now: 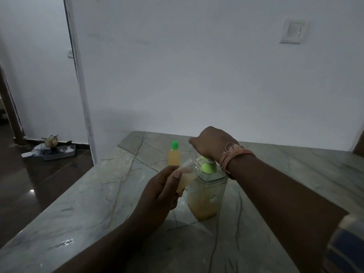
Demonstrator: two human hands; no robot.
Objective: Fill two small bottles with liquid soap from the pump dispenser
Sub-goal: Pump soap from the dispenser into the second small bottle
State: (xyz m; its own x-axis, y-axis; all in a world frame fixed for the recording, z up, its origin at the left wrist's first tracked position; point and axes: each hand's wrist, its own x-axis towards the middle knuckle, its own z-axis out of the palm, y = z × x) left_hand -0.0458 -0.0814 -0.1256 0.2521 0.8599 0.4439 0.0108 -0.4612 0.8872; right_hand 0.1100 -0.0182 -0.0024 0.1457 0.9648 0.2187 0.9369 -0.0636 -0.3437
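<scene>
A clear pump dispenser [206, 196] with a green collar and yellow soap in its lower half stands on the marble counter [98, 203]. My right hand [210, 143] rests closed on top of its pump head. My left hand [159, 194] holds a small uncapped clear bottle [187, 174] tilted, its mouth up against the pump nozzle; yellow soap fills its lower part. Behind them stands a second small bottle [174, 156], upright, full of yellow soap, with a green cap on.
The white wall runs right behind the counter, with a switch plate [293, 32] high at the right. Beyond the counter's left edge lies dark floor, where a tray of clutter [53, 148] sits by the doorway.
</scene>
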